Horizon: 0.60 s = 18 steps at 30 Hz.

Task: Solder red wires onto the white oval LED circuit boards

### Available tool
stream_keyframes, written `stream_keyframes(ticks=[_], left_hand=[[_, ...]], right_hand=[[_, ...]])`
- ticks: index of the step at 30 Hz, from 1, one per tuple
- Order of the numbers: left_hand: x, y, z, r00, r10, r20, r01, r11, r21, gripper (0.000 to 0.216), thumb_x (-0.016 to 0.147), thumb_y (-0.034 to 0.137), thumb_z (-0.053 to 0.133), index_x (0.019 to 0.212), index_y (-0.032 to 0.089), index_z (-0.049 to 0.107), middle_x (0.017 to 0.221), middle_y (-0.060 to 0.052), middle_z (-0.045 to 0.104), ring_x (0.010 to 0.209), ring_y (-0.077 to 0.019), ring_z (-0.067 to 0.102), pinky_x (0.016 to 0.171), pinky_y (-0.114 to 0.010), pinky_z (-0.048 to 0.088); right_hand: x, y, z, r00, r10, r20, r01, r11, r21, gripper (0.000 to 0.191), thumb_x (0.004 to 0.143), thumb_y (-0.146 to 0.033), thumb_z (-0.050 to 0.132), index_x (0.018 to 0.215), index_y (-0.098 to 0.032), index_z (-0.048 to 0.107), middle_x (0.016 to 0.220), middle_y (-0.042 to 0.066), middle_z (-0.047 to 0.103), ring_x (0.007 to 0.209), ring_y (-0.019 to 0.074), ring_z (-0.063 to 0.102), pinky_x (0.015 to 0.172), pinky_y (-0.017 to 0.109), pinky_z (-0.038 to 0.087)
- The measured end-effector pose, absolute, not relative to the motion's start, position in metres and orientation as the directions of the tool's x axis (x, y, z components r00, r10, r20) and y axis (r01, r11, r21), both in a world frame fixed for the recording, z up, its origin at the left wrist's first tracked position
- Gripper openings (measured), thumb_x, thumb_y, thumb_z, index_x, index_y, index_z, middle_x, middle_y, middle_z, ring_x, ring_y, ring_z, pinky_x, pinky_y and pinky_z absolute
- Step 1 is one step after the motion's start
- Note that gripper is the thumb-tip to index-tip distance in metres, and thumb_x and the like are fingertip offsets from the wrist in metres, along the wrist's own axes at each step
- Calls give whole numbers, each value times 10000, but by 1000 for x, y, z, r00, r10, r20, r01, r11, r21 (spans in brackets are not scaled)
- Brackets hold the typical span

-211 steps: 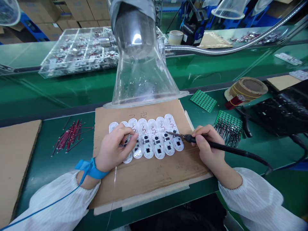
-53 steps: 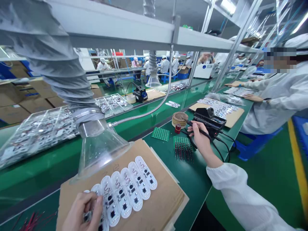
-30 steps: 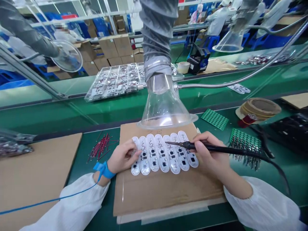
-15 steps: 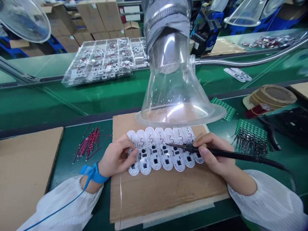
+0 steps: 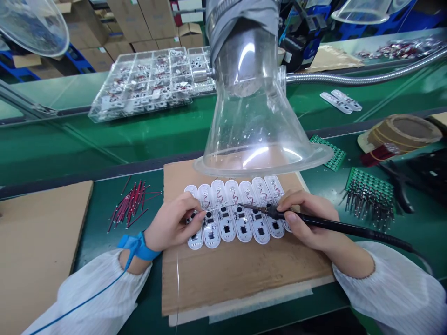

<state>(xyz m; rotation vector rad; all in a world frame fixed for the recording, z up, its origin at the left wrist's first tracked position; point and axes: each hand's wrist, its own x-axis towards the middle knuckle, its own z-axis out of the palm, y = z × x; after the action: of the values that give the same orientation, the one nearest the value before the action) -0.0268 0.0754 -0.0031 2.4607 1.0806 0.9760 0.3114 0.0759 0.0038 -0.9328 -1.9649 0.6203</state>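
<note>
A row of several white rounded circuit boards [image 5: 261, 234] lies on a cardboard sheet [image 5: 251, 270]. My left hand [image 5: 178, 216], with a blue strap at the wrist, is closed in a pinch over the leftmost boards. From its fingertips a thin strand of solder wire [image 5: 221, 206] runs right, toward the iron's tip. My right hand [image 5: 310, 216] grips a black soldering iron [image 5: 349, 226] like a pen. The iron's tip points left and meets the middle of the row; whether it touches a board or only the wire, I cannot tell.
A clear fume hood [image 5: 258, 130] hangs just above the boards. Red wires [image 5: 131, 204] lie at left. Green boards with black leads [image 5: 370, 190] and a tape roll [image 5: 401, 135] sit at right. A clear divided tray [image 5: 146, 83] rests on the shelf behind.
My left hand has shifted slightly right, and the solder wire now shows between its fingers and the iron's tip. The iron stays nearly in place. The view has tilted a little.
</note>
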Motion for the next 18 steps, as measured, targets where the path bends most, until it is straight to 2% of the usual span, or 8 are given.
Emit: stream_keyframes(ticks=[5,11,16,18], left_hand=[[-28,75,-3,500,729,467,549,-684,481,150,969,135,586,841,211,594,674,46,539,554,-94,488,504,-204,382],[-31,75,-5,444,680,583,505,-728,465,141,921,95,629,903,224,574,704,35,569,595,-112,509,543,-220,420],[-31,77,-6,414,666,621,499,-736,457,171,888,87,634,949,230,561,716,27,572,615,-132,524,561,-243,440],[-31,77,-6,411,674,614,510,-728,458,169,892,87,629,940,230,554,714,31,557,622,-132,522,567,-245,440]], right_hand=[[309,77,7,-369,797,478,360,597,-717,76,984,-320,692,932,-270,669,751,10,738,643,185,718,577,306,552],[311,76,5,-395,778,488,360,620,-697,47,1002,-295,660,961,-273,663,752,9,730,651,185,719,571,304,541],[318,72,-6,-261,840,476,335,541,-771,151,1050,-396,626,981,-282,697,834,42,730,737,216,706,650,343,553],[319,72,-9,-257,848,463,334,528,-781,151,1057,-394,620,994,-283,700,857,44,729,761,216,704,670,342,554]])
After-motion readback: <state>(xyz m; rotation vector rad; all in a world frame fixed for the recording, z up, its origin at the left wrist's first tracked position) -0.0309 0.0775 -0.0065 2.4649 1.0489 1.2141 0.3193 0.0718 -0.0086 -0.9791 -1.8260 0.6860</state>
